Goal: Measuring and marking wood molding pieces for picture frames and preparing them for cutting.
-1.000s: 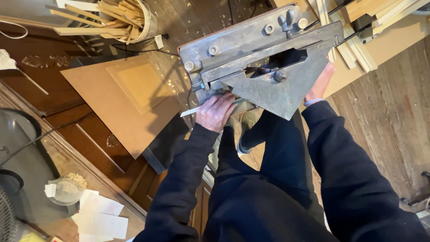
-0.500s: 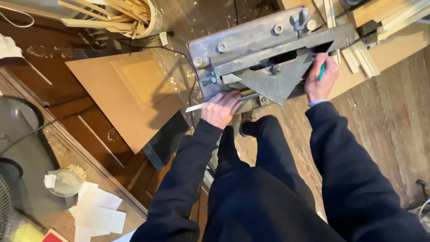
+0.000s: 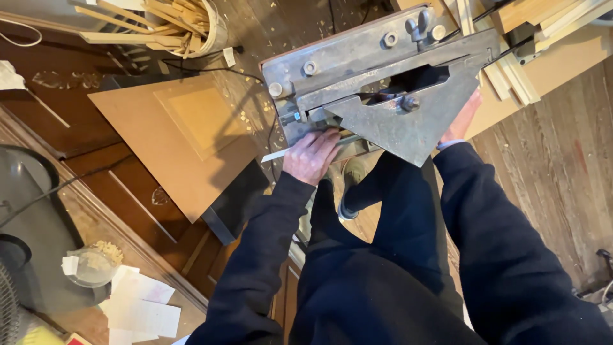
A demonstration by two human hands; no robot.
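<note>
under left hand point(image 3: 311, 155) grip: pale strip point(image 3: 276, 155) pressed against metal trimmer point(image 3: 383, 89); right hand point(image 3: 461, 119) grip unclear.

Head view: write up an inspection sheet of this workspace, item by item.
Surface: worn wooden floor strewn with wood chips; no bench top seen.
Job's things: grey metal cutting machine with a triangular plate; a pale thin strip pokes out at its left side.
Clutter: brown board panel lying flat, basket of wood strips, stacked mouldings, paper sheets, clear cup of chips.
Grippers: left hand rests on the strip at the machine's edge; right hand is partly hidden behind the triangular plate, its grip cannot be told.
Cables: black cable runs across the floor toward the machine.
Surroundings: dark wood panelling at left.
</note>
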